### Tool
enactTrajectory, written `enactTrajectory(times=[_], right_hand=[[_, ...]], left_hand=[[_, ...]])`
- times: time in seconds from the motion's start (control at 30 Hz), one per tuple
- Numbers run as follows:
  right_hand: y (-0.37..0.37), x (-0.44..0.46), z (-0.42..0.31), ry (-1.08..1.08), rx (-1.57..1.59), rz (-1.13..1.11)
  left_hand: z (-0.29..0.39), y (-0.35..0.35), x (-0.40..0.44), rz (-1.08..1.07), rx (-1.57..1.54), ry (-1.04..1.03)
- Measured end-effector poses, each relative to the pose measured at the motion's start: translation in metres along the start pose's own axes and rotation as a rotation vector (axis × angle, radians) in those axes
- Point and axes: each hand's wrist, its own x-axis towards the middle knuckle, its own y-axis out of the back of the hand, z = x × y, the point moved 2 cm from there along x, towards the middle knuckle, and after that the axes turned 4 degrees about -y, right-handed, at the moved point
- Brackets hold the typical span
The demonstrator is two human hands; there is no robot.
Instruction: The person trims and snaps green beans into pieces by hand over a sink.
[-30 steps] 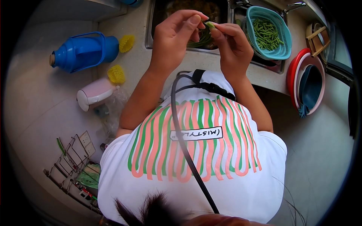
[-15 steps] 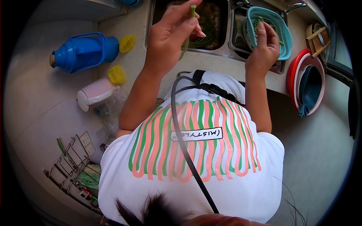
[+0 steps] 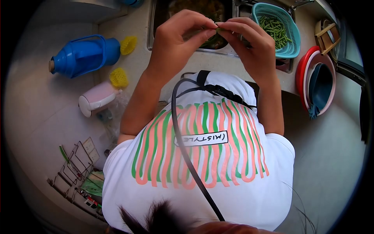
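Observation:
Over the front edge of the left sink basin point(image 3: 150, 39), my left hand point(image 3: 177, 39) and my right hand point(image 3: 251, 43) meet fingertip to fingertip. Both pinch one green bean point(image 3: 219, 29), of which only a short piece shows between the fingers. Behind my hands, the basin holds more long green beans, partly hidden by my fingers. To the right of my right hand, a turquoise basket point(image 3: 295, 43) holds many short cut bean pieces point(image 3: 274, 31).
At left lie a blue thermos point(image 3: 80, 56), two yellow mesh objects point(image 3: 127, 45) and a pink kettle point(image 3: 99, 97). Stacked red, pink and dark blue basins point(image 3: 321, 87) stand at the right counter edge. A wire rack point(image 3: 72, 171) is at lower left.
My right hand moved to the basket and came back left to meet my left hand. The bean that stood upright in my left hand is now pinched between both hands.

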Motion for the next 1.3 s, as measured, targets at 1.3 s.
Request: enactTrajectory(times=[1.3], right_hand=[[-0.050, -0.020, 0.001, -0.311, 0.651, 0.107]], left_hand=[[-0.007, 0.008, -0.004, 0.285, -0.388, 0.255]])
